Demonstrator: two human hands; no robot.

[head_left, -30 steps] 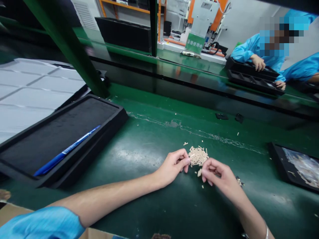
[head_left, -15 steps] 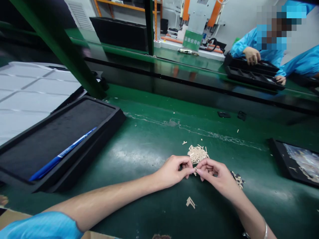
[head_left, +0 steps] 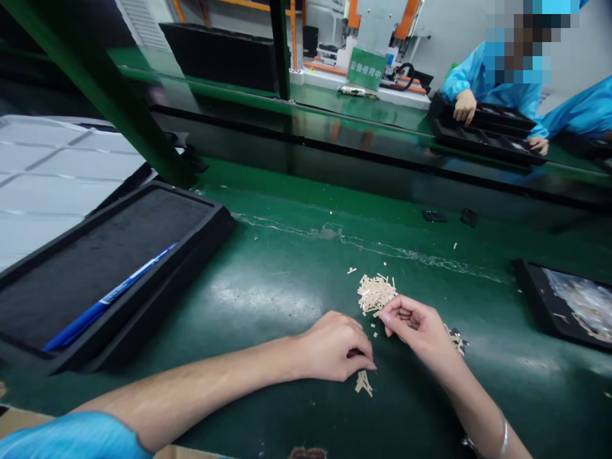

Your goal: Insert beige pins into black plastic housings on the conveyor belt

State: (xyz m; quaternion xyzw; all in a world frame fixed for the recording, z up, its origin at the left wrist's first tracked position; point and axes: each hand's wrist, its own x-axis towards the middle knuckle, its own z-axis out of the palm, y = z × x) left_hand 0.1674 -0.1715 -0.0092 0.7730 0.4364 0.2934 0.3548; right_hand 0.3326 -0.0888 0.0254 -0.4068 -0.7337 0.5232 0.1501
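Observation:
My left hand [head_left: 339, 347] is curled, thumb and fingertips close together, right above a few small flat beige pieces [head_left: 363, 385] lying on the green tabletop. Whether a piece is between those fingertips is hidden. At the near right edge of a heap of short beige strips [head_left: 375, 292], my right hand [head_left: 415, 328] is closed in a pinch; anything in it is too small to make out. Two or three tiny beige bits lie on the table between the hands. Beyond my right wrist, another small cluster of beige and dark pieces [head_left: 458, 341] is partly covered by the hand.
On the left, a black foam tray [head_left: 119, 236] holds a blue pen [head_left: 109, 296]. A black tray [head_left: 530, 299] with a clear plastic bag [head_left: 581, 296] lies at the right. Two black parts [head_left: 434, 216] sit farther back. Across the bench, a person in blue handles a black case [head_left: 488, 145].
My hands have parted. The left moved down toward me to the few loose pieces; the right stayed by the heap. Tiny bits now show where the hands met.

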